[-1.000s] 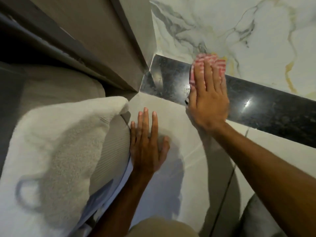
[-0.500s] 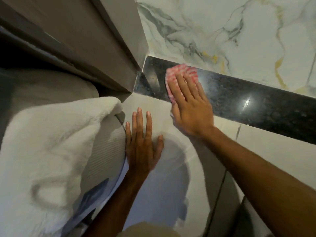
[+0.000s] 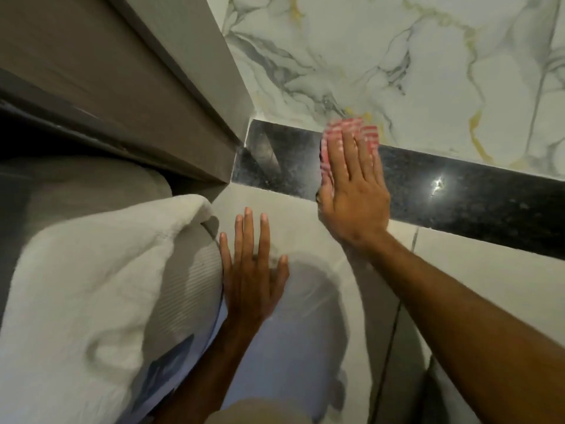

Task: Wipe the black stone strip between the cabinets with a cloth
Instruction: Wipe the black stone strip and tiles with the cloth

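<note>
A red-checked cloth point(image 3: 348, 130) is pressed flat by the right hand point(image 3: 351, 191), fingers straight toward twelve o'clock, on the glossy black stone strip point(image 3: 458, 194); the left hand point(image 3: 250, 270) is splayed flat on pale tile point(image 3: 293, 215).

- No text, label, brand, number or sign can be read anywhere in the head view.
</note>
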Demonstrator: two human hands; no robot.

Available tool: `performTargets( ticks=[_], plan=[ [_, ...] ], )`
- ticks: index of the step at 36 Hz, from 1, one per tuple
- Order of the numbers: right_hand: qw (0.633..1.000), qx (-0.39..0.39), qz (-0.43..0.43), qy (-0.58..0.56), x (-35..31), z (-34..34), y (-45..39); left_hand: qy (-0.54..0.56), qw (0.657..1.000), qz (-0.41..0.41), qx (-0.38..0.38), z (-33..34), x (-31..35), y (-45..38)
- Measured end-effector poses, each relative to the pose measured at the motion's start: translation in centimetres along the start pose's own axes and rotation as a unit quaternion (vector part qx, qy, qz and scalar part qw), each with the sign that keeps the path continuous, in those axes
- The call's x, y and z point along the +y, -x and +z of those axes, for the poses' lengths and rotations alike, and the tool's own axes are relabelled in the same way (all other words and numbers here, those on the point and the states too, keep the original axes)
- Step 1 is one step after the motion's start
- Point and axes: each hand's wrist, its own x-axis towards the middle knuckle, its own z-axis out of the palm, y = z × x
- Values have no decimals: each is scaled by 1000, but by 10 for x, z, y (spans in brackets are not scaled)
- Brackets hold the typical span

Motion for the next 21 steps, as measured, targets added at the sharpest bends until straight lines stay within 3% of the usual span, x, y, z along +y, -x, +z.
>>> performTargets(
  ticks=[3, 7, 9, 13, 17, 19, 21],
  plan=[
    [1000, -6, 11, -19, -32, 10, -22, -11, 1000, 3, -6, 2, 1, 0],
    [987, -49, -150, -14, -27, 15, 23, -4, 1000, 2, -6, -1, 3, 1],
    [982, -50, -184, 5, -1, 12, 58, 8, 1000, -6, -8, -4, 7, -1],
    [998, 6, -64, 4, 40, -1, 70, 30, 999, -18, -10, -5, 15, -5],
    [995, 45, 85, 17, 24, -1, 10, 24, 1000, -13, -11, 0, 12, -6],
    [996, 37, 76, 4, 7, 4, -10, 7, 1000, -9, -12, 1, 14, -4],
    [1000, 16, 3, -14, -2, 9, -4, -1, 1000, -5, -14, -1, 16, -1]
  ],
)
